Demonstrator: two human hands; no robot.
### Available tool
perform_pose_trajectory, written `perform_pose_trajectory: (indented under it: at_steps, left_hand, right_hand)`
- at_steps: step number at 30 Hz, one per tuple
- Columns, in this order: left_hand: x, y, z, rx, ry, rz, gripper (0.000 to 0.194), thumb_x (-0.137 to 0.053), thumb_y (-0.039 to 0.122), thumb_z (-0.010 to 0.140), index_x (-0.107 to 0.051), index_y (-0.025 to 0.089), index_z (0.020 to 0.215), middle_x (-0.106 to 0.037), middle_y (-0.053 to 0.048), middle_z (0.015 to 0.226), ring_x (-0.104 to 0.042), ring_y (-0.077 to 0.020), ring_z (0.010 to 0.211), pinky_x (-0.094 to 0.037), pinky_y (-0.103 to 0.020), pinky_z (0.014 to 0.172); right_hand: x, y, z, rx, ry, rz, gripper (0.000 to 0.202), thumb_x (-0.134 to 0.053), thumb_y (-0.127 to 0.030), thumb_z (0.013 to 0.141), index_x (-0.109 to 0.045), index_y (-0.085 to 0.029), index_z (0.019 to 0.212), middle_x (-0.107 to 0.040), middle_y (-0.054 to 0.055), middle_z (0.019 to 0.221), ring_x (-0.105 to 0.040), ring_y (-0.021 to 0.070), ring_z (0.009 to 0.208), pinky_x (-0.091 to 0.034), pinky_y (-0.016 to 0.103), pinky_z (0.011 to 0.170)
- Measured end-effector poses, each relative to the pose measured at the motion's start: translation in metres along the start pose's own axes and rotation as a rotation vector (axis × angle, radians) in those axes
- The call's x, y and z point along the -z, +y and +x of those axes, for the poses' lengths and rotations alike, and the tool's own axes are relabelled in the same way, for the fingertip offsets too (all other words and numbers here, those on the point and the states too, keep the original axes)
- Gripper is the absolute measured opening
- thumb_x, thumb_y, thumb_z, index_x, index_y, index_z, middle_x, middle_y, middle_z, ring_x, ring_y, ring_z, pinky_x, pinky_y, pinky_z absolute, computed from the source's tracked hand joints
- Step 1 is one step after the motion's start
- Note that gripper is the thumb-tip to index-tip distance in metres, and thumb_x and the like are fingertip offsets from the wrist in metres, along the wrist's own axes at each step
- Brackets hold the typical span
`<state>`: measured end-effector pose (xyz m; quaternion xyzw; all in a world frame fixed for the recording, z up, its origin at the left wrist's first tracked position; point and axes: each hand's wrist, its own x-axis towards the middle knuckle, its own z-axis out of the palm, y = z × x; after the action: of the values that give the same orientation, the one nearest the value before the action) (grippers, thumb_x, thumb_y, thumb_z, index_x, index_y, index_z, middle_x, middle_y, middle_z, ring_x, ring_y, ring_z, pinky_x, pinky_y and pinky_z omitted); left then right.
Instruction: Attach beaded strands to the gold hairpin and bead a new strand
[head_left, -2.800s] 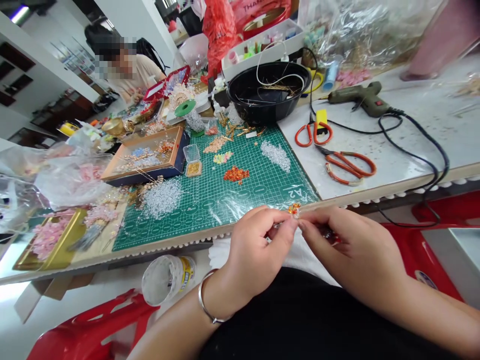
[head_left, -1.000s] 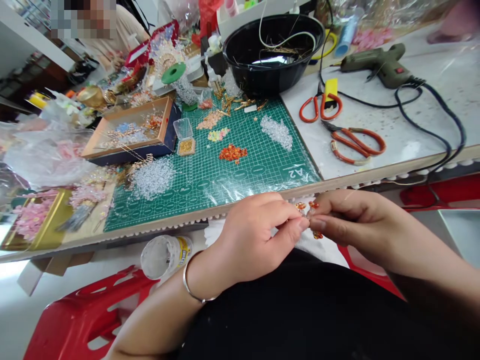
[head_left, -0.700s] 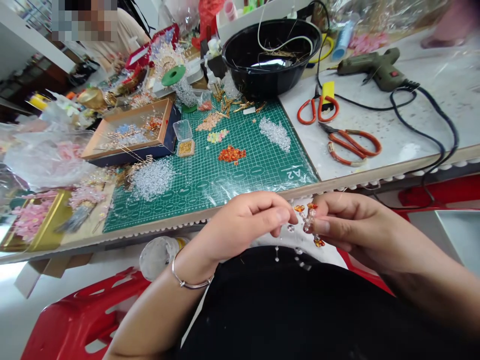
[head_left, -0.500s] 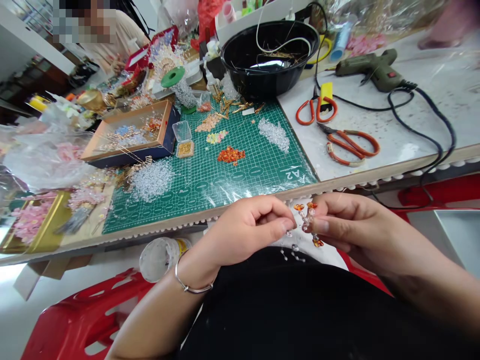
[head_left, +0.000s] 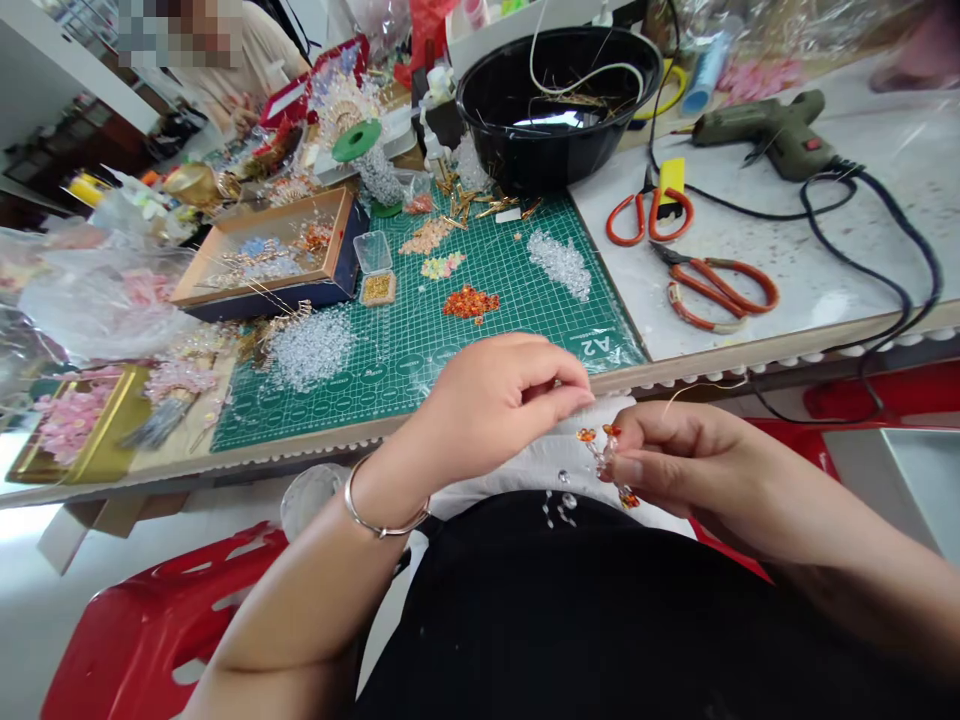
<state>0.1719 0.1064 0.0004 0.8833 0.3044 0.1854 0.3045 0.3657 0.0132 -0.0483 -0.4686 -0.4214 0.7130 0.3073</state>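
My right hand (head_left: 690,460) pinches a beaded spray (head_left: 600,455) with orange petal-like pieces and clear beads, held over my lap. Several clear beads (head_left: 568,501) dangle below it, and a thin golden wire (head_left: 709,387) curves up behind that hand. To the left, my left hand (head_left: 517,395) is closed, thumb and index finger together near the front edge of the table. Whatever may be between those fingertips is too small to make out. Beyond it, a pile of orange pieces (head_left: 471,302) lies on the green cutting mat (head_left: 405,345).
Clear beads (head_left: 311,348) and a small box of gold beads (head_left: 378,289) lie on the mat's left. A cardboard box (head_left: 341,245) stands behind. Orange-handled pliers (head_left: 724,290), scissors (head_left: 649,217), a glue gun (head_left: 772,130) and a black basin (head_left: 555,150) are farther right. Another person sits at the far left.
My left hand has lifted up and away from the beaded spray, toward the mat. My right hand still holds the spray, slightly lower, and the golden wire now shows above it.
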Motion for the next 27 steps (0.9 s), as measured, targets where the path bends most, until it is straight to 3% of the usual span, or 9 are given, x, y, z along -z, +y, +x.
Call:
perform_pose_trajectory:
  at_steps: [5, 9, 14, 18, 21, 24, 27]
  left_hand:
    - [0.000, 0.026, 0.000, -0.186, 0.070, 0.367, 0.019, -0.052, 0.020, 0.093, -0.067, 0.018, 0.082, -0.063, -0.003, 0.071, -0.055, -0.0180, 0.068, -0.036, -0.033, 0.063]
    - [-0.012, 0.039, -0.018, -0.215, 0.057, 0.390, 0.018, -0.051, 0.014, 0.091, -0.067, 0.016, 0.083, -0.060, -0.002, 0.066, -0.050, -0.0164, 0.061, -0.035, -0.033, 0.060]
    - [-0.021, 0.028, -0.033, -0.304, 0.077, 0.440, 0.019, -0.050, 0.015, 0.091, -0.068, 0.015, 0.084, -0.054, 0.000, 0.059, -0.045, -0.0146, 0.053, -0.032, -0.032, 0.053]
    - [-0.027, 0.015, -0.035, -0.366, 0.076, 0.438, 0.018, -0.052, 0.013, 0.089, -0.069, 0.012, 0.090, -0.055, 0.001, 0.056, -0.046, -0.0140, 0.051, -0.031, -0.031, 0.050]
    - [-0.034, 0.007, -0.035, -0.269, 0.093, 0.255, 0.017, -0.051, 0.016, 0.092, -0.068, 0.012, 0.094, -0.062, -0.001, 0.063, -0.054, -0.0139, 0.055, -0.037, -0.028, 0.055]
    - [-0.042, 0.001, -0.034, -0.043, 0.075, -0.063, 0.020, -0.051, 0.025, 0.098, -0.068, 0.016, 0.098, -0.070, -0.003, 0.076, -0.064, -0.0157, 0.070, -0.046, -0.028, 0.068]
    - [-0.046, -0.003, -0.032, 0.224, 0.092, -0.374, 0.031, -0.056, 0.037, 0.097, -0.061, 0.022, 0.124, -0.063, 0.001, 0.071, -0.059, -0.0137, 0.065, -0.047, -0.026, 0.064]
  right_hand:
    - [-0.001, -0.001, 0.006, 0.137, 0.196, -0.161, 0.036, -0.069, -0.053, 0.084, -0.062, -0.020, 0.071, -0.048, -0.003, 0.059, -0.039, 0.0105, 0.054, -0.029, 0.023, 0.049]
    - [0.000, -0.003, 0.005, 0.214, 0.304, -0.101, 0.032, -0.068, -0.052, 0.086, -0.064, -0.022, 0.075, -0.054, -0.001, 0.065, -0.046, 0.0128, 0.061, -0.037, 0.024, 0.055]
    - [0.000, -0.006, 0.003, 0.193, 0.308, 0.043, 0.031, -0.070, -0.046, 0.087, -0.060, -0.022, 0.070, -0.047, -0.004, 0.057, -0.037, 0.0097, 0.053, -0.029, 0.023, 0.049]
    - [-0.001, -0.009, 0.003, 0.199, 0.281, 0.083, 0.031, -0.073, -0.045, 0.085, -0.061, -0.020, 0.070, -0.050, -0.003, 0.060, -0.040, 0.0095, 0.056, -0.032, 0.023, 0.051]
    - [-0.002, -0.011, 0.003, 0.218, 0.279, 0.074, 0.029, -0.073, -0.042, 0.086, -0.061, -0.019, 0.071, -0.049, -0.003, 0.059, -0.039, 0.0079, 0.054, -0.030, 0.021, 0.049]
    - [-0.001, -0.013, 0.000, 0.241, 0.280, 0.066, 0.029, -0.072, -0.041, 0.087, -0.061, -0.019, 0.071, -0.047, -0.005, 0.055, -0.035, 0.0060, 0.048, -0.024, 0.020, 0.043]
    - [0.000, -0.012, -0.004, 0.219, 0.234, 0.032, 0.031, -0.071, -0.043, 0.087, -0.061, -0.019, 0.070, -0.048, -0.005, 0.054, -0.034, 0.0053, 0.047, -0.022, 0.020, 0.042]
